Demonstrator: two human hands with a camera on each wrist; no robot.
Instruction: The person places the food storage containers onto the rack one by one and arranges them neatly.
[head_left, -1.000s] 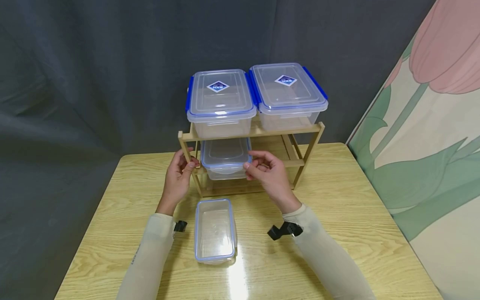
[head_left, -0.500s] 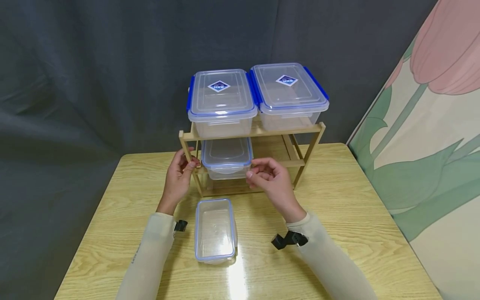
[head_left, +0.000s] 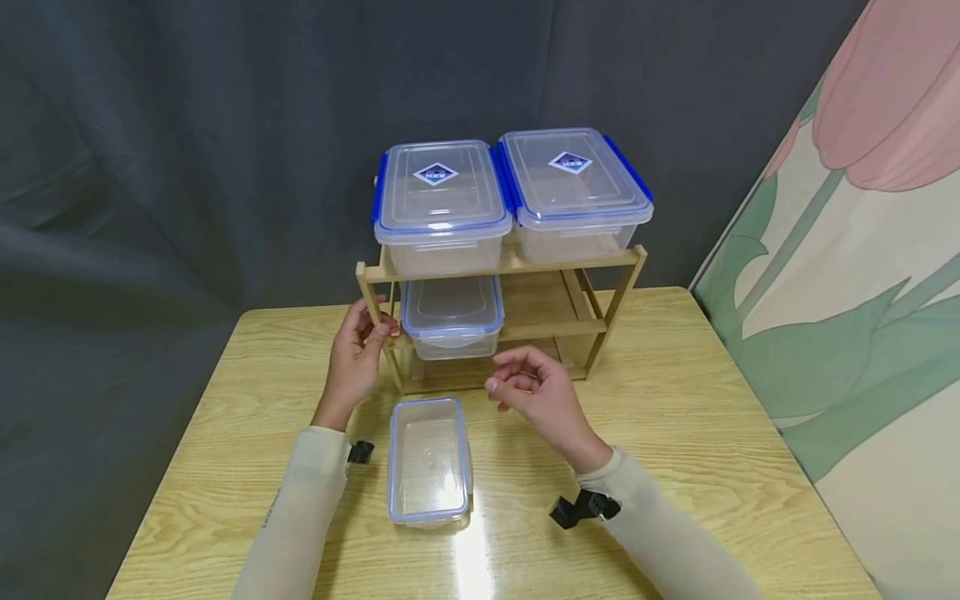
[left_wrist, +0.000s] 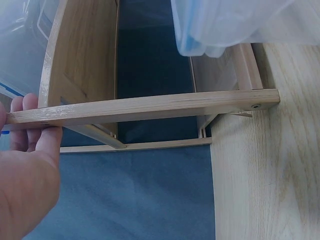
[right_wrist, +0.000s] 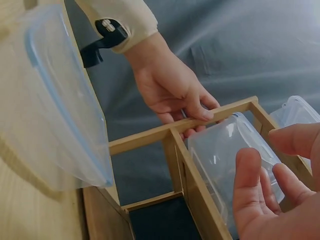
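Observation:
My left hand (head_left: 356, 354) grips the left post of the wooden rack (head_left: 551, 329), thumb in front and fingers behind; the left wrist view shows the fingers wrapped round that wooden bar (left_wrist: 150, 107). On the middle shelf, beside that post, sits a clear lidded food container (head_left: 452, 312) with a light-blue seal. Below and to the right of it, my right hand (head_left: 543, 396) hovers apart with fingers loosely bent and nothing between them. A second light-blue-sealed food container (head_left: 429, 458) lies on the table in front of the rack, between my forearms.
Two larger clear containers with dark-blue clips, the left one (head_left: 442, 196) and the right one (head_left: 577, 183), stand side by side on the top shelf. Behind the wood-grain table (head_left: 675, 417) hangs a dark curtain (head_left: 225, 167). A flower-painted panel (head_left: 862, 333) rises at the right.
My right hand has let go of the middle-shelf container's right front corner and drawn down toward me. The left hand stays on the post, and the containers keep their places.

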